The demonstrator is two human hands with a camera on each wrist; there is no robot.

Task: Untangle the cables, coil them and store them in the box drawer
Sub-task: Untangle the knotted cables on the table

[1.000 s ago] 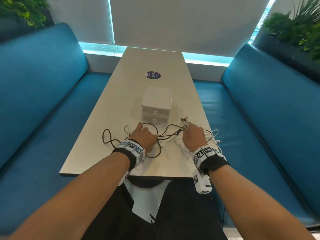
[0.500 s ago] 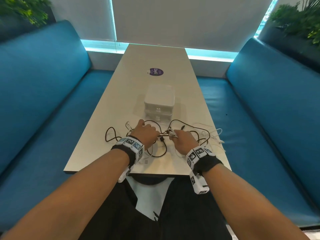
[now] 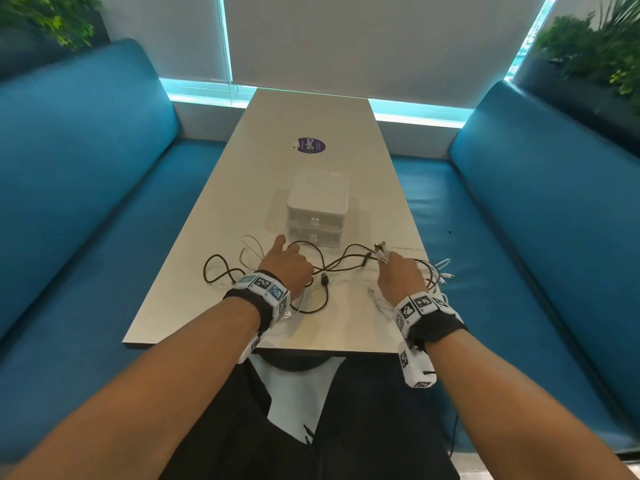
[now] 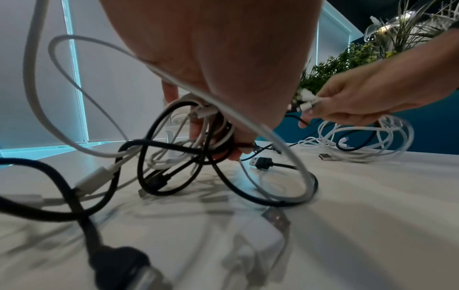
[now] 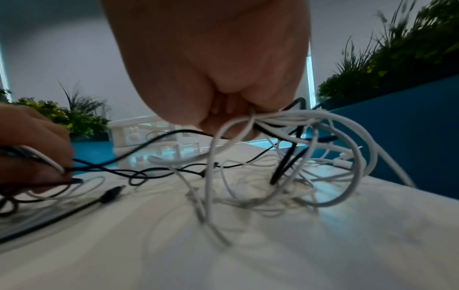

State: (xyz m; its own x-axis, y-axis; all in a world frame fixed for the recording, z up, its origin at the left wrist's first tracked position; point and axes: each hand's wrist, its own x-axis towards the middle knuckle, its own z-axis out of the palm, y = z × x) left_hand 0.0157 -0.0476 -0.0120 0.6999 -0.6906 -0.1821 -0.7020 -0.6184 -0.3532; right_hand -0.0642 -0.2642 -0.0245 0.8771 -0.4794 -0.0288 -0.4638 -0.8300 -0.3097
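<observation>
A tangle of black cables [image 3: 341, 263] and white cables [image 3: 440, 268] lies on the near end of the table [image 3: 311, 109]. My left hand [image 3: 287, 265] grips a bunch of black and white cable loops [image 4: 208, 125] just above the tabletop. My right hand [image 3: 398, 275] pinches a cluster of cable plug ends [image 3: 381, 251], seen raised in the left wrist view [image 4: 308, 102]. White loops [image 5: 298, 121] hang from that hand. A black strand stretches between both hands. The white two-drawer box [image 3: 317, 209] stands just beyond, its drawers closed.
A loose black USB plug [image 3: 324, 279] lies between my hands. A round purple sticker [image 3: 311, 145] sits farther up the table. Blue benches [image 3: 86, 188] run along both sides, with plants [image 3: 595, 53] behind them. Some white cable hangs over the table's right edge [image 3: 445, 275].
My right hand has pulled to the right and away from the left hand with the plug ends, stretching the black cable. The left hand stays put on its bunch.
</observation>
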